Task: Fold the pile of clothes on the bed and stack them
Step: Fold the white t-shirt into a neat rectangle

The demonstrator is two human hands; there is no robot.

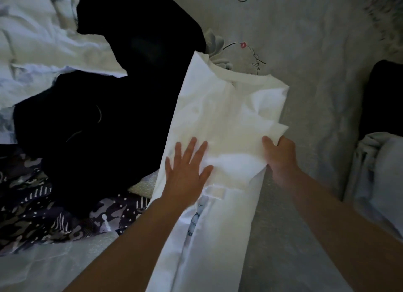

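A white T-shirt lies on the bed as a long narrow strip, collar at the far end, both sides folded in. My left hand presses flat on its middle with the fingers spread. At the strip's right edge my right hand grips the folded-in sleeve, thumb on top and fingers under the cloth. To the left lies the unfolded pile: a black garment, a pale white garment and a camouflage-patterned one.
The bed sheet is grey with a flower print and lies bare to the right of the shirt. A dark item and a pale bundle of cloth sit at the right edge.
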